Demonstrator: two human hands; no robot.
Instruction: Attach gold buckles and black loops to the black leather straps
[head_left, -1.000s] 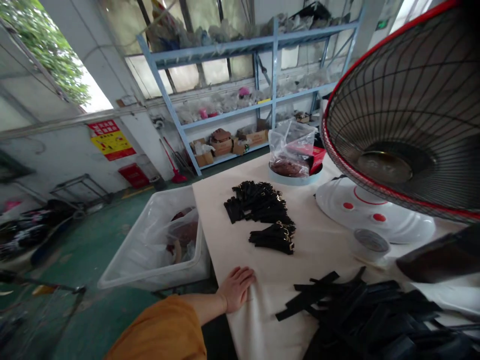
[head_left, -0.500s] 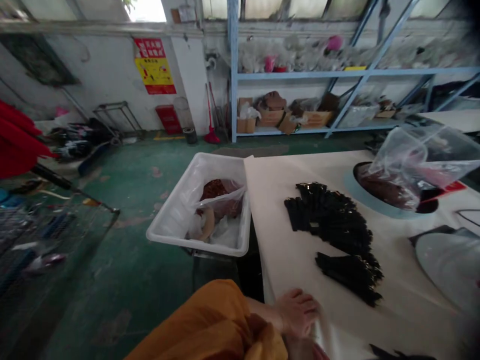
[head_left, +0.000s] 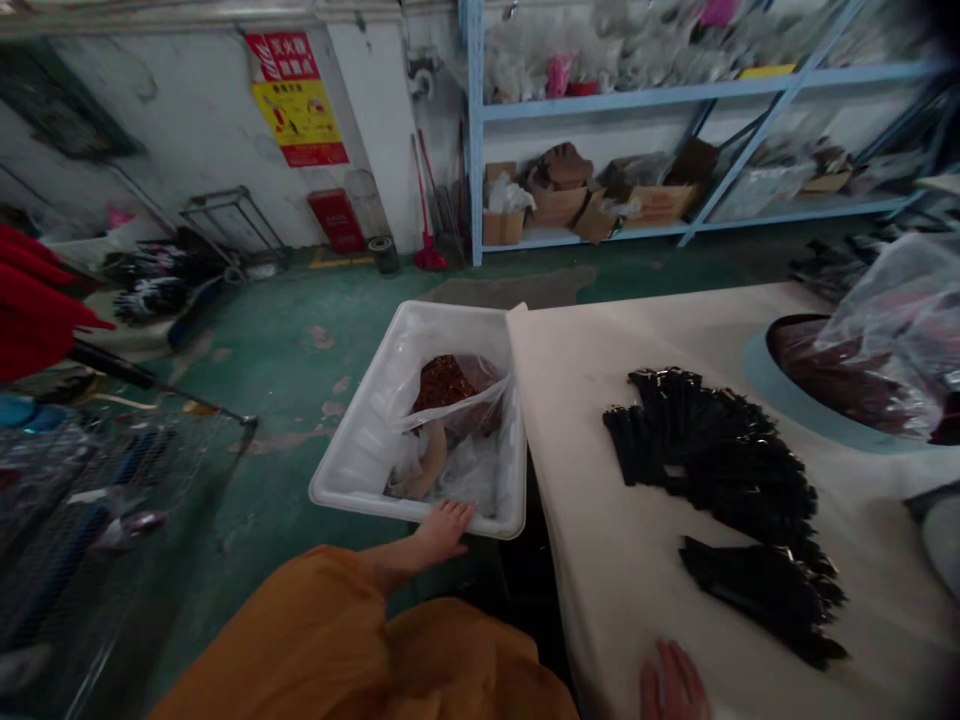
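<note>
The left hand [head_left: 442, 525], coming out of an orange sleeve [head_left: 315, 630], reaches down to the near rim of a white bin [head_left: 360, 470] that stands on the green floor [head_left: 300, 330] just beside the left edge of the desk [head_left: 585, 400]; its grip is open, fingers stretched out and touching the rim without closing round it. Inside the bin lies a clear bag [head_left: 457, 400] with reddish-brown pieces in it, and more crumpled clear plastic sits below that. The right hand [head_left: 675, 680] lies at the near edge of the desk, only partly in view at the bottom of the picture; its grip is open too, fingers flat on the pale cover and holding nothing. Further along the desk is a fanned pile of black straps [head_left: 712, 450], and just beside it, nearer the person, a smaller black bundle [head_left: 757, 595]. At the far right a round tray [head_left: 780, 395] carries a large plastic bag [head_left: 892, 320] of dark material. Against the back wall stands a blue shelf rack [head_left: 472, 130] with cardboard boxes [head_left: 555, 200] on its lowest level, and a red and yellow sign [head_left: 296, 100] hangs on the wall to its left
</note>
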